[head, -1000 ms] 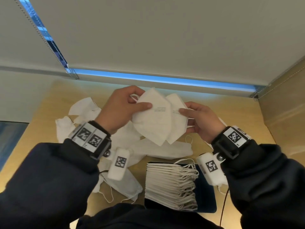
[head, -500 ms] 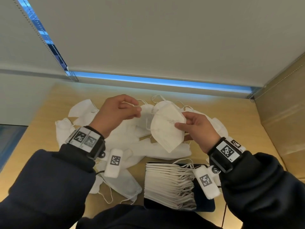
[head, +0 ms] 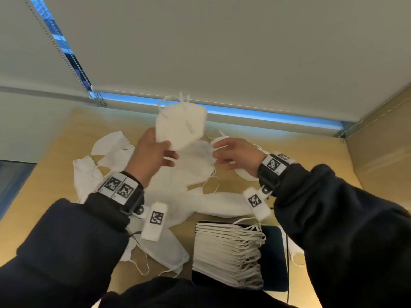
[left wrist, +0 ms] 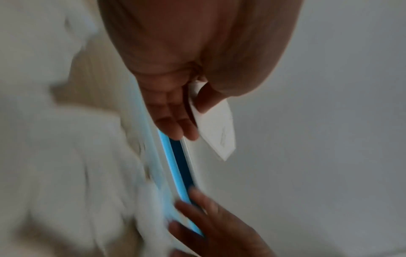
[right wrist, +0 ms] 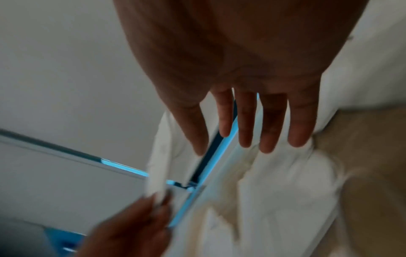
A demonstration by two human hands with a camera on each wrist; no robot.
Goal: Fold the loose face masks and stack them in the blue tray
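Left hand (head: 153, 156) pinches folded mask (head: 180, 125) at 12 o'clock; right hand (head: 235, 155) slack, fingers straight, empty. Stack (head: 226, 254) in tray (head: 274, 258) at 5 o'clock.

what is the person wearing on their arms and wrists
Dark navy sleeves cover both arms. Each wrist carries a black band with white plates printed with black square codes, and a small white block bearing another code hangs below each band.

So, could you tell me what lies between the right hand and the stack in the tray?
In the head view, loose masks lie on the table between the right hand and the stack in the tray.
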